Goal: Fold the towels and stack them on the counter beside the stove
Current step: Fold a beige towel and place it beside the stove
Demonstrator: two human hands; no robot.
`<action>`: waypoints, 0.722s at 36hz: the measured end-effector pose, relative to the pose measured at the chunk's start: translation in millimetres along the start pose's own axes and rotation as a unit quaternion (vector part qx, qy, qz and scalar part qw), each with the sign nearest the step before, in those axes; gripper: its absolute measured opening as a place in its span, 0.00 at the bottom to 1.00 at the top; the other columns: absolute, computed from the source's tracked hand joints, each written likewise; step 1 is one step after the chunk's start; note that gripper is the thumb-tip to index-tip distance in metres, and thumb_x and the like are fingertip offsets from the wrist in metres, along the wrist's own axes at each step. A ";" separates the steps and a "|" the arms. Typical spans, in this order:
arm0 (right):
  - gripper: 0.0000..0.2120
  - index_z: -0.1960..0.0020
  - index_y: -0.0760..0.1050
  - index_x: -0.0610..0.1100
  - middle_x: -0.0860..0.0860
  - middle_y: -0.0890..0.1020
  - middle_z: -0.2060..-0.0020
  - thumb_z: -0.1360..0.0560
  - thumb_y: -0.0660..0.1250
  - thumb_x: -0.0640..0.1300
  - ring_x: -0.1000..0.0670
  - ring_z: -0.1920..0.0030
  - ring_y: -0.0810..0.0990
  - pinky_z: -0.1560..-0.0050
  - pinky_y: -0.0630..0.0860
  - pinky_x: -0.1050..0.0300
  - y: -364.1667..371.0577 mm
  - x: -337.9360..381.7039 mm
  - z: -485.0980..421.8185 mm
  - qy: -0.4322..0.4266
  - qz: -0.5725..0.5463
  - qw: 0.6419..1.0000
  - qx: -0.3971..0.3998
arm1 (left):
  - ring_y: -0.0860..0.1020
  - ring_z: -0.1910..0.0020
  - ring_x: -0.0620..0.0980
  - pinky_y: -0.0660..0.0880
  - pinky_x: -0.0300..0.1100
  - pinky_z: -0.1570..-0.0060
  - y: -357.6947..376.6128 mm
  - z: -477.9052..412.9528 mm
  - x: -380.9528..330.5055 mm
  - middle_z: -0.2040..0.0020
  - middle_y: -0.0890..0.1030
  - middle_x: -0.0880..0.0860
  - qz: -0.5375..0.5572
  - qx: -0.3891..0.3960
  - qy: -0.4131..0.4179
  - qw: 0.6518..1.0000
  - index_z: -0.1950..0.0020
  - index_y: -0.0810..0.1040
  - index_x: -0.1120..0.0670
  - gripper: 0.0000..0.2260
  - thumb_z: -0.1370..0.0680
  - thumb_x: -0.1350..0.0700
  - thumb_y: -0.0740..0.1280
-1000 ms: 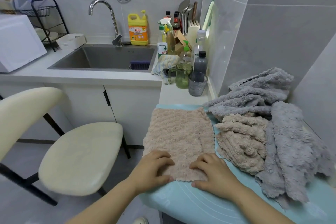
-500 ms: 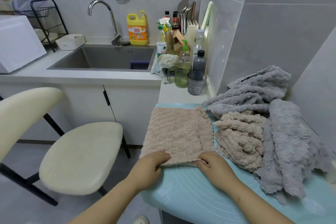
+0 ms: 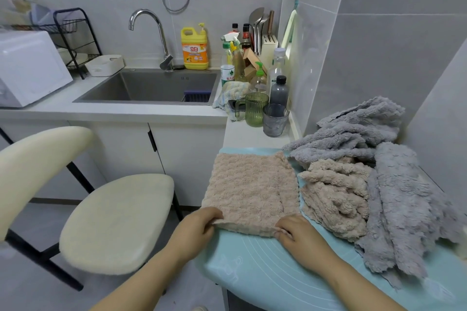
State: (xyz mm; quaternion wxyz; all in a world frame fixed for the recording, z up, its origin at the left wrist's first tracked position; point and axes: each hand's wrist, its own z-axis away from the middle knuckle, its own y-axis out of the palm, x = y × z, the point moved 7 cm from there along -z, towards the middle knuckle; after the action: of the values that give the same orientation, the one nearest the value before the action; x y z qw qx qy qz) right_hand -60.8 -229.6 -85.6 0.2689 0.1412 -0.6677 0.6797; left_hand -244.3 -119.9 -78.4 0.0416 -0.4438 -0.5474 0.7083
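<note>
Beige towel (image 3: 249,189) near edge pinched, both hands.

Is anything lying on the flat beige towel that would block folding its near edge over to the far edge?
Nothing visible. The left hand and right hand pinch the near edge of the flat beige towel; its top is bare. The unfolded pile lies beside it to the right.

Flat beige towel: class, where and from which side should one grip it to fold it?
Pinch the flat beige towel by its two near corners, from the near edge, as the left hand and right hand do: it lies flat, and the unfolded towels crowd its right side.
</note>
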 end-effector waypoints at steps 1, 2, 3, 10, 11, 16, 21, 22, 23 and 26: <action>0.11 0.62 0.67 0.54 0.62 0.68 0.64 0.21 0.60 0.46 0.58 0.54 0.67 0.55 0.64 0.71 -0.8 -0.1 -0.5 0.005 -0.005 1.000 0.001 | 0.75 0.50 0.45 0.70 0.37 0.49 -4.6 -0.5 0.6 0.49 0.79 0.43 -0.007 -0.009 -0.008 1.000 0.45 0.78 0.53 0.13 0.25 0.63 0.60; 0.14 0.64 0.64 0.55 0.61 0.68 0.65 0.21 0.59 0.46 0.59 0.56 0.67 0.56 0.64 0.71 -1.5 -1.1 -1.0 0.014 -0.007 1.000 0.003 | 0.75 0.50 0.45 0.70 0.37 0.50 -8.7 -0.9 1.4 0.48 0.80 0.45 -0.015 -0.017 -0.014 1.000 0.44 0.78 0.53 0.12 0.24 0.62 0.61; 0.15 0.65 0.62 0.55 0.60 0.68 0.65 0.20 0.59 0.46 0.60 0.57 0.66 0.58 0.64 0.71 -2.7 -1.1 -1.0 0.021 -0.009 1.000 0.003 | 0.75 0.50 0.45 0.70 0.37 0.50 -11.8 -1.5 3.0 0.48 0.80 0.46 -0.024 -0.022 -0.020 0.999 0.43 0.77 0.52 0.12 0.24 0.61 0.61; 0.09 0.59 0.67 0.47 0.56 0.69 0.65 0.20 0.57 0.45 0.56 0.58 0.67 0.60 0.64 0.71 -5.6 0.0 -0.5 0.034 -0.004 0.999 -0.006 | 0.76 0.45 0.48 0.64 0.34 0.55 -28.3 -2.2 13.5 0.45 0.81 0.48 -0.050 -0.062 -0.064 0.995 0.43 0.78 0.53 0.14 0.24 0.64 0.59; 0.09 0.60 0.66 0.49 0.56 0.69 0.65 0.20 0.57 0.45 0.58 0.58 0.67 0.60 0.65 0.71 -5.9 0.5 -0.1 0.034 0.001 0.999 -0.003 | 0.77 0.46 0.49 0.64 0.35 0.56 -30.1 -1.6 14.1 0.46 0.81 0.49 -0.045 -0.067 -0.071 0.994 0.43 0.78 0.53 0.14 0.24 0.64 0.59; 0.09 0.55 0.68 0.53 0.60 0.71 0.62 0.24 0.60 0.38 0.63 0.58 0.68 0.59 0.66 0.72 -7.6 -1.4 1.6 0.050 -0.008 0.999 0.020 | 0.78 0.50 0.51 0.66 0.37 0.57 -44.3 2.3 19.5 0.48 0.82 0.51 0.012 -0.131 -0.108 0.985 0.42 0.77 0.54 0.09 0.21 0.59 0.61; 0.11 0.56 0.69 0.56 0.56 0.75 0.57 0.25 0.61 0.39 0.59 0.57 0.72 0.60 0.67 0.71 -7.1 -4.0 1.9 0.068 -0.026 0.997 0.021 | 0.77 0.55 0.47 0.66 0.35 0.58 -51.6 0.4 24.9 0.54 0.80 0.47 0.030 -0.144 -0.112 0.983 0.47 0.78 0.53 0.07 0.21 0.59 0.62; 0.10 0.58 0.70 0.56 0.54 0.76 0.58 0.24 0.62 0.41 0.58 0.58 0.72 0.61 0.67 0.69 -6.9 -3.4 1.8 0.067 -0.031 0.997 0.015 | 0.76 0.55 0.45 0.66 0.34 0.57 -47.7 -0.4 20.9 0.55 0.78 0.45 0.034 -0.118 -0.093 0.988 0.47 0.77 0.51 0.05 0.21 0.57 0.63; 0.08 0.60 0.71 0.54 0.53 0.76 0.59 0.23 0.62 0.43 0.57 0.60 0.72 0.62 0.67 0.67 -7.1 -2.3 1.5 0.065 -0.035 0.997 0.009 | 0.76 0.54 0.44 0.67 0.34 0.55 -41.7 -0.7 15.6 0.55 0.77 0.44 0.038 -0.084 -0.074 0.993 0.46 0.76 0.49 0.06 0.21 0.54 0.63; 0.12 0.65 0.68 0.49 0.52 0.73 0.65 0.22 0.62 0.47 0.57 0.64 0.69 0.64 0.64 0.65 -8.0 0.7 1.4 0.060 -0.042 0.997 -0.010 | 0.72 0.46 0.41 0.67 0.33 0.47 -14.9 2.1 2.1 0.44 0.75 0.44 0.024 0.032 -0.038 0.998 0.36 0.72 0.50 0.19 0.24 0.46 0.66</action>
State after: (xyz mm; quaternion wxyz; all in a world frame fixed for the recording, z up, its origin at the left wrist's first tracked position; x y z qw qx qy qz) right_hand -57.2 -231.2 -78.4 0.3381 0.1251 -0.6506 0.6683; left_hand -253.3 -114.3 -67.5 0.0187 -0.4282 -0.5146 0.7426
